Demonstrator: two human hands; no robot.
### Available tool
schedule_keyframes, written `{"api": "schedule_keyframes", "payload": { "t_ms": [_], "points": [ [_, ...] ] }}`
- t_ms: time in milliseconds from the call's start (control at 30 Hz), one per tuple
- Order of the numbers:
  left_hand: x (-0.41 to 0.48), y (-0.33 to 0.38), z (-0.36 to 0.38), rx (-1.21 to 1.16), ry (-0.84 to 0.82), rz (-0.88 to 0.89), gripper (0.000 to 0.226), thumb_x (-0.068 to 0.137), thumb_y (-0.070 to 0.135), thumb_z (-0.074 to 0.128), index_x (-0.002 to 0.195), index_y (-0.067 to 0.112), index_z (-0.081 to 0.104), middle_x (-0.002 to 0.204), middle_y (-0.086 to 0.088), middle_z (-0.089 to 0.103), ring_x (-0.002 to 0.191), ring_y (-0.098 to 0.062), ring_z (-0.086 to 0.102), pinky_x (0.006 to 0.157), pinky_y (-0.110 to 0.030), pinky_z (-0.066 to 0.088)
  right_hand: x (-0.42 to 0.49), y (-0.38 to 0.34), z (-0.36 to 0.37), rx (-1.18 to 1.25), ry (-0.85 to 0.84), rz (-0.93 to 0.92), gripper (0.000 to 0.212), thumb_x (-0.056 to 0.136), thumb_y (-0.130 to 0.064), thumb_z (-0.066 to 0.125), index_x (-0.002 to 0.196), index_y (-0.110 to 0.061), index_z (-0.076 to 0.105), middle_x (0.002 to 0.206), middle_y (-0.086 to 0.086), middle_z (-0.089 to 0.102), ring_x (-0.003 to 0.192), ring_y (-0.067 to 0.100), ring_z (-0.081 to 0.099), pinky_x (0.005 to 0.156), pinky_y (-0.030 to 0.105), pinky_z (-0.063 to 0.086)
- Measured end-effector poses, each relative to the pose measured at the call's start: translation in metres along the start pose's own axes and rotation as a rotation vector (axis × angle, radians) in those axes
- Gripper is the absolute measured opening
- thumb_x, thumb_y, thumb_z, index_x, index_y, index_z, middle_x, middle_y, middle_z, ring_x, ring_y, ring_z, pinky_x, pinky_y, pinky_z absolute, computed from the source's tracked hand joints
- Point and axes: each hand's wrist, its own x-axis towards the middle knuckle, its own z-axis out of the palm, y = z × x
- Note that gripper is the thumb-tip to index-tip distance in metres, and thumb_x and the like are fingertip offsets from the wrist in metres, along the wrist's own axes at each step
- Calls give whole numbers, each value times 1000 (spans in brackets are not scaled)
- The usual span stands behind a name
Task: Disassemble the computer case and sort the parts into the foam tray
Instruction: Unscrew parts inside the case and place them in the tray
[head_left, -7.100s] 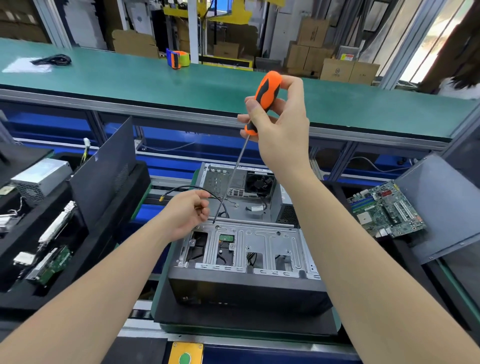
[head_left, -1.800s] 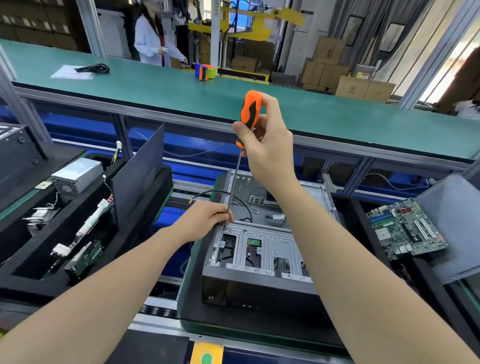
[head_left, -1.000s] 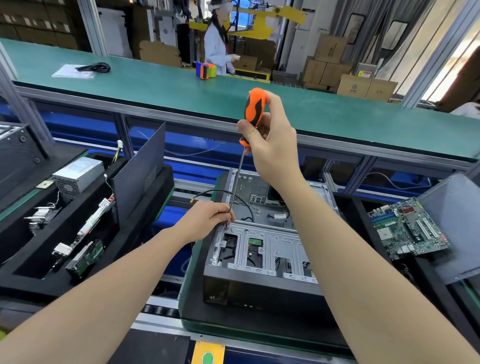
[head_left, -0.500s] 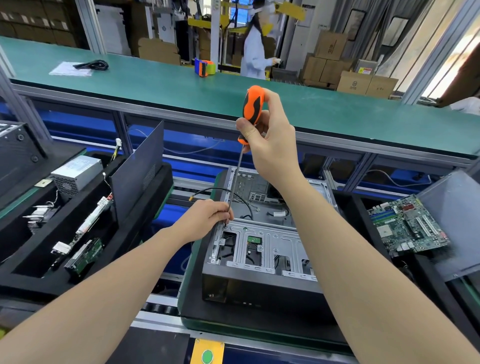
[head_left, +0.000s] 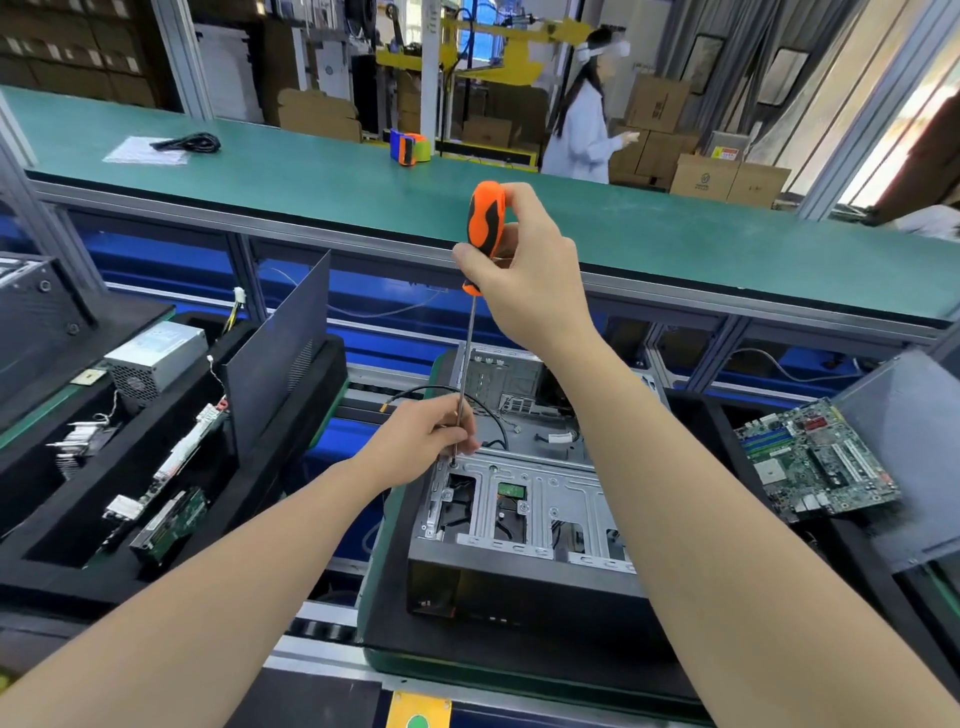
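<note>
Evidently, little is changing over the last second: the orange-and-black-handled screwdriver (head_left: 485, 218) is staying planted on the same spot at the rear left corner of the silver metal drive cage (head_left: 540, 478). In my judgement a fastener there is still being worked loose, and the cage is not yet free for sorting. The right hand (head_left: 524, 270) is standing raised above the work, fingers curled round the handle. The left hand (head_left: 421, 441) is sitting low by the cage edge, pinching the thin shaft just above its tip. The open grey computer case (head_left: 519, 587) is lying below both hands, between the black foam tray (head_left: 52, 571) at left and a green motherboard (head_left: 815, 462) at right.
</note>
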Motion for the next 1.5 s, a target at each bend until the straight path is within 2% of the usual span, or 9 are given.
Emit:
{"api": "schedule_keyframes", "payload": {
  "t_ms": [167,300,500,600,1000,1100,1200,1367,1500],
  "points": [
    [1,0,2,-31,28,-26,20,103,1,52,96,15,64,91,4,79,90,-9,75,85,-36,63,4,-20,31,266,121,216,18,95,-7,60,111,-13,54,87,3,61,70,15,54,72,46,58],
    [4,0,2,-22,-1,-44,20,102,1,52,95,15,64,89,3,78,88,-9,75,84,-42,62,4,-24,51,357,268,256,27,104,-28,62,88,-15,45,65,-16,41,55,4,38,57,20,39],
    [6,-2,2,9,-24,-30,23,102,3,53,92,20,63,87,5,78,87,-11,75,84,-49,60,12,-24,48,530,344,276,59,100,-32,71,65,-22,24,64,2,22,66,31,24,61,43,27],
    [7,-4,1,27,-20,-15,23,102,5,54,91,22,63,87,6,78,85,-10,74,82,-48,60,18,-17,46,607,231,341,59,97,-25,75,67,-14,25,67,18,22,63,33,21,55,40,26],
    [15,5,-1,38,-122,-40,31,105,12,54,99,39,66,98,12,78,98,-9,73,90,-34,58,38,30,4,958,-451,286,45,86,-15,62,65,-24,24,49,-6,23,39,13,16,44,19,20],
    [15,4,5,-11,-104,-33,30,104,4,50,96,27,68,95,5,79,97,-11,75,88,-26,57,36,35,-5,1015,-522,288,44,83,-18,64,64,-23,24,47,-7,25,38,11,18,43,19,20],
    [12,3,8,-20,-51,-28,28,103,1,50,93,20,68,90,2,78,90,-13,76,81,-21,57,30,32,-4,947,-370,287,43,94,-12,62,69,-19,27,50,-2,25,40,16,17,46,24,22],
    [9,1,14,-8,0,-11,29,103,0,51,91,20,68,87,3,78,87,-12,76,79,-18,56,10,7,16,490,233,349,35,100,-24,68,78,-6,46,64,11,41,54,31,41,58,46,47],
    [7,1,17,24,21,-24,28,102,1,52,92,21,69,87,6,77,87,-9,75,82,-22,57,10,-12,25,353,524,270,45,100,-35,71,69,-15,44,57,-8,38,52,12,40,57,23,42]
  ]
}}
